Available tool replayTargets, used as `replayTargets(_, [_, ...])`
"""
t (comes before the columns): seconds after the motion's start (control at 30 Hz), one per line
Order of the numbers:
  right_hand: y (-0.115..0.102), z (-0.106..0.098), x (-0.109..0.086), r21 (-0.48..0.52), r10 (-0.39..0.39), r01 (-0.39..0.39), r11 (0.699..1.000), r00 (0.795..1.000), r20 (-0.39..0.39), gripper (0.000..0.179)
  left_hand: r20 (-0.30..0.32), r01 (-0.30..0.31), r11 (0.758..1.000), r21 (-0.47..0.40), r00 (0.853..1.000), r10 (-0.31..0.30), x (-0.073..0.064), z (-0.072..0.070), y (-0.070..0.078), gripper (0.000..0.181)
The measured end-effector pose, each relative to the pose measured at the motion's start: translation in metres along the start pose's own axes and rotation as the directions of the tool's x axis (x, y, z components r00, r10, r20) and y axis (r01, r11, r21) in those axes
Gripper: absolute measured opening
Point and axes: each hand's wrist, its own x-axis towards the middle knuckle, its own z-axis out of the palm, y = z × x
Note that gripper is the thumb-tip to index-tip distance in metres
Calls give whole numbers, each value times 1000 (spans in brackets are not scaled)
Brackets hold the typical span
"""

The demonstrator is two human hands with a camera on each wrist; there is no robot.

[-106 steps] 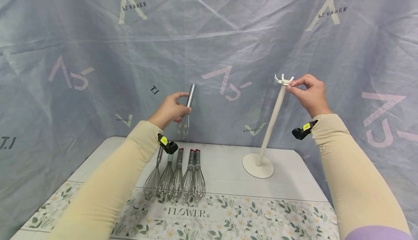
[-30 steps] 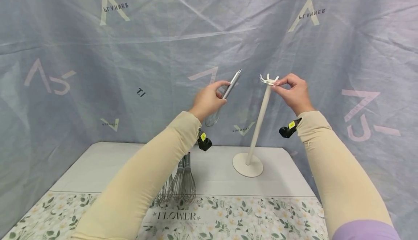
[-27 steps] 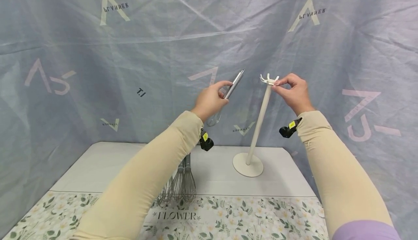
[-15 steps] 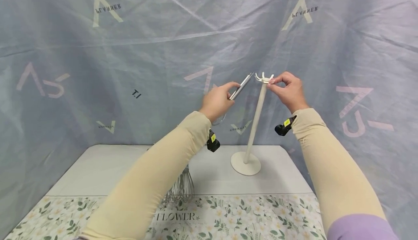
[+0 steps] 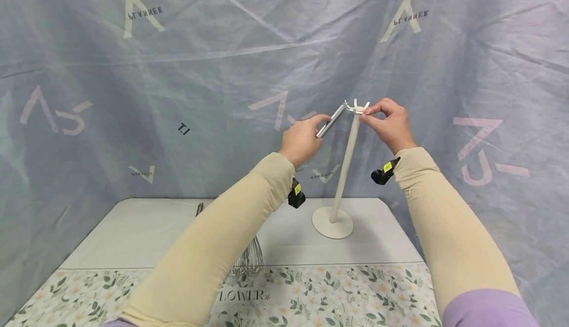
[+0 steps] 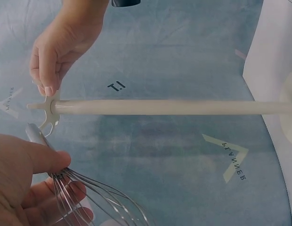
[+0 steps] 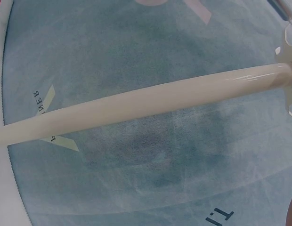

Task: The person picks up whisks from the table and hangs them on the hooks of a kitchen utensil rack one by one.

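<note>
A metal whisk (image 5: 331, 120) is held by its handle in my left hand (image 5: 302, 138), tilted so the handle's end points up and right. That end meets a hook on the left side of the white rack's top (image 5: 357, 107). The whisk's wires (image 6: 106, 195) fan out below my fingers in the left wrist view. My right hand (image 5: 389, 122) pinches the opposite side of the rack's top between thumb and fingers. The rack's pole (image 5: 345, 169) leans a little in the head view, rising from a round base (image 5: 322, 224) on the table.
Several more whisks (image 5: 250, 259) lie on the table (image 5: 146, 228), mostly hidden under my left forearm. One whisk handle (image 5: 199, 209) shows past the sleeve. A floral runner (image 5: 355, 292) covers the table's near part. A grey cloth (image 5: 222, 80) hangs behind.
My left hand has carried the whisk rightward to the rack, its handle end now at a hook. My right hand keeps its pinch on the rack's top. The view has shifted slightly.
</note>
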Motion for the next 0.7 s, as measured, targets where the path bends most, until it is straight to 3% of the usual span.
replayTargets(0.2, [-18, -1, -6, 13, -18, 18, 1000, 1000, 4, 15, -5, 11, 1000, 0, 1000, -11, 1, 3, -4, 58])
replayTargets(0.7, [-14, -1, -4, 0, -11, 11, 1000, 1000, 6, 14, 22, -2, 1000, 15, 1000, 1, 3, 18, -6, 56])
